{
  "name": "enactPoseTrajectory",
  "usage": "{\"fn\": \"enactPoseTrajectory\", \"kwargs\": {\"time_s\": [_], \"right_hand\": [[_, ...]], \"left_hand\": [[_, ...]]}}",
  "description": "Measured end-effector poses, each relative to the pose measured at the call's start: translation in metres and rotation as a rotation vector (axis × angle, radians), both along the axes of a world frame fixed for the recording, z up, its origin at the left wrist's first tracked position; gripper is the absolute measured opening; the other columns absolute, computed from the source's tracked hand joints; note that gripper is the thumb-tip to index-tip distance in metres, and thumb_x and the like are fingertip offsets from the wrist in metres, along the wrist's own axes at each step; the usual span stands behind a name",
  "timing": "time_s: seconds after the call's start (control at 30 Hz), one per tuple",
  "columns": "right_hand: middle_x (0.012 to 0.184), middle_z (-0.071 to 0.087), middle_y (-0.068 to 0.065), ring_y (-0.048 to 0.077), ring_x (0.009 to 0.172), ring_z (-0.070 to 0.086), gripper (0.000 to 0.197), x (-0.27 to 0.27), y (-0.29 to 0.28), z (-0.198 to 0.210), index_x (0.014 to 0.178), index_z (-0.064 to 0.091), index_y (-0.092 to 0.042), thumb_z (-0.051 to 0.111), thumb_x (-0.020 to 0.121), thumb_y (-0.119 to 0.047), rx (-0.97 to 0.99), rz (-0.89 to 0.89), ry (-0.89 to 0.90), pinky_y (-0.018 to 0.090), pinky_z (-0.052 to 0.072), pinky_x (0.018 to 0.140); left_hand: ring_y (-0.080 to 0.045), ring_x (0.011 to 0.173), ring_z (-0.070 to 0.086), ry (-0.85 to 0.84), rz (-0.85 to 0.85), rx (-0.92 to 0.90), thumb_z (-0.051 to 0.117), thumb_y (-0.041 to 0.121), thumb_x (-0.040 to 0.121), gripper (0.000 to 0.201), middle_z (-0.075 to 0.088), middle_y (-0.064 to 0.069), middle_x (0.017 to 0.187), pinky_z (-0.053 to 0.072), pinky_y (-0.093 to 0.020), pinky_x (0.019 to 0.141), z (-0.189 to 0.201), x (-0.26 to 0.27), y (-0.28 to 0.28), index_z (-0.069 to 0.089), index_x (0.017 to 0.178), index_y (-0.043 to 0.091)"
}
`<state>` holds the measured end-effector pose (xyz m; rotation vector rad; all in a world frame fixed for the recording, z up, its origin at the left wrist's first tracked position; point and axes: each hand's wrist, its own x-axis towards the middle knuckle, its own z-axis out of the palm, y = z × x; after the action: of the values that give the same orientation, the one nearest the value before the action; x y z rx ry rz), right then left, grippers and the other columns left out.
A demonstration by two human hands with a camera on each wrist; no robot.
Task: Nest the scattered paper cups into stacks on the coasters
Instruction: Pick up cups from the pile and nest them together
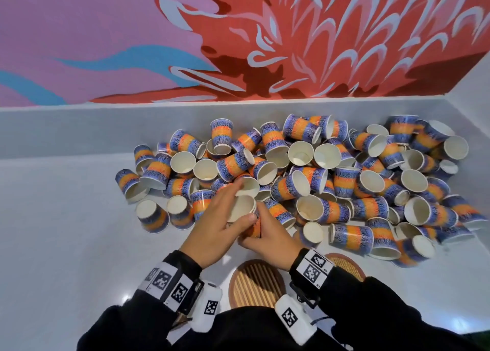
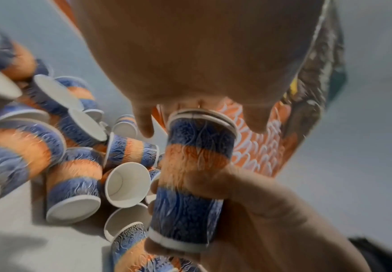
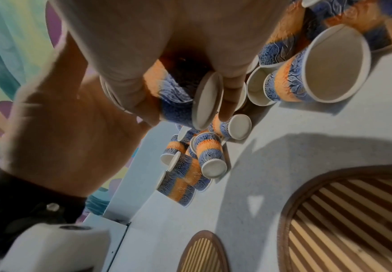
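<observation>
Gripping nested cups (image 1: 245, 215) in right hand (image 1: 267, 240), bracing rims with left hand (image 1: 214, 224) fingers curled round, coasters (image 1: 256, 284) unfilled.

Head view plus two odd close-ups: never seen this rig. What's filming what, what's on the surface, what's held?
No machine here: a person works with bare hands and wears three cameras. The wide picture comes from the head and looks down at both hands. The close-ups come from cameras strapped to each wrist, looking along the hand; the white blocks and black-and-white tags are on the wristbands.

On the white table lies a pile of cups, blue and orange, mostly tipped over. Nearer the person lie two round striped coasters, with no cups on them.

The right hand grips a short stack of nested cups by its lower half. The left hand holds the stack's rim end.
</observation>
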<state>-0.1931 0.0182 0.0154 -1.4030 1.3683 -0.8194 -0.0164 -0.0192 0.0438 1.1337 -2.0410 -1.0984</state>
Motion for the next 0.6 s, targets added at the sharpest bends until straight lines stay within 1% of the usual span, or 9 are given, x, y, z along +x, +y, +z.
{"fn": "enactPoseTrajectory", "kwargs": {"time_s": [0.07,0.1,0.17,0.23,0.3,0.37,0.43,0.5,0.6], "right_hand": [[0.132,0.064,-0.009,0.006,0.122,0.062,0.075,0.0,-0.001,0.003,0.143,0.042,-0.025,0.079,0.078,-0.018,-0.001,-0.037,-0.053,0.036,0.052,0.105],[0.133,0.064,-0.011,0.004,0.122,0.062,0.077,0.0,-0.002,0.006,0.144,0.043,-0.026,0.08,0.077,-0.019,0.001,-0.049,-0.069,0.034,0.052,0.105],[0.131,0.064,-0.012,0.002,0.12,0.062,0.079,0.001,-0.004,0.011,0.143,0.045,-0.027,0.082,0.074,-0.024,0.001,-0.062,-0.056,0.035,0.053,0.105],[0.137,0.06,-0.009,0.006,0.126,0.058,0.084,-0.002,-0.006,0.014,0.145,0.045,-0.027,0.086,0.072,-0.032,-0.053,-0.066,0.055,0.036,0.05,0.108],[0.146,0.05,-0.007,0.009,0.135,0.047,0.092,-0.015,-0.01,0.012,0.148,0.044,-0.025,0.09,0.07,-0.042,-0.141,-0.087,0.241,0.032,0.041,0.113],[0.147,0.046,-0.004,0.014,0.135,0.043,0.09,-0.037,-0.014,0.011,0.149,0.044,-0.024,0.091,0.073,-0.038,-0.169,-0.185,0.369,0.032,0.038,0.113],[0.144,0.048,-0.002,0.019,0.133,0.044,0.077,-0.06,-0.021,0.008,0.146,0.048,-0.024,0.086,0.08,-0.033,-0.188,-0.341,0.444,0.036,0.039,0.112],[0.142,0.05,0.001,0.022,0.133,0.042,0.07,-0.08,-0.032,0.004,0.144,0.051,-0.022,0.083,0.083,-0.032,-0.176,-0.446,0.538,0.033,0.036,0.109],[0.133,0.059,0.007,0.027,0.126,0.05,0.065,-0.103,-0.053,-0.002,0.137,0.06,-0.016,0.084,0.081,-0.036,-0.093,-0.466,0.611,0.037,0.041,0.105]], "left_hand": [[0.011,0.137,0.043,0.116,0.14,0.149,0.077,0.061,0.083,0.092,0.047,0.024,0.15,0.039,-0.017,0.11,-0.002,0.004,-0.002,0.033,0.159,0.035],[0.009,0.132,0.05,0.176,0.163,0.243,0.084,0.057,0.078,0.092,0.053,0.024,0.145,0.044,-0.02,0.108,-0.004,0.003,-0.002,0.039,0.156,0.035],[-0.001,0.124,0.062,0.246,0.149,0.349,0.09,0.05,0.073,0.079,0.068,0.018,0.133,0.053,-0.027,0.103,-0.012,-0.003,-0.002,0.055,0.143,0.035],[-0.008,0.12,0.067,0.308,0.176,0.367,0.091,0.033,0.078,0.065,0.073,0.012,0.126,0.056,-0.027,0.098,-0.014,-0.009,-0.002,0.061,0.135,0.031],[-0.005,0.118,0.067,0.383,0.249,0.366,0.089,0.018,0.081,0.063,0.073,0.01,0.126,0.056,-0.025,0.097,-0.013,-0.012,-0.006,0.06,0.137,0.026],[-0.003,0.117,0.066,0.419,0.32,0.389,0.088,0.018,0.081,0.063,0.071,0.011,0.128,0.055,-0.026,0.097,-0.016,-0.011,-0.014,0.058,0.135,0.029],[-0.002,0.116,0.065,0.408,0.345,0.389,0.091,0.027,0.076,0.069,0.07,0.012,0.127,0.053,-0.028,0.098,-0.018,-0.01,-0.02,0.056,0.135,0.03],[-0.001,0.109,0.066,0.344,0.333,0.36,0.091,0.032,0.075,0.071,0.07,0.011,0.123,0.053,-0.027,0.093,-0.019,-0.014,-0.022,0.054,0.135,0.029],[-0.002,0.084,0.067,0.236,0.304,0.301,0.085,0.015,0.085,0.056,0.071,0.008,0.107,0.055,-0.023,0.072,-0.02,-0.026,-0.018,0.053,0.126,0.035]]}}
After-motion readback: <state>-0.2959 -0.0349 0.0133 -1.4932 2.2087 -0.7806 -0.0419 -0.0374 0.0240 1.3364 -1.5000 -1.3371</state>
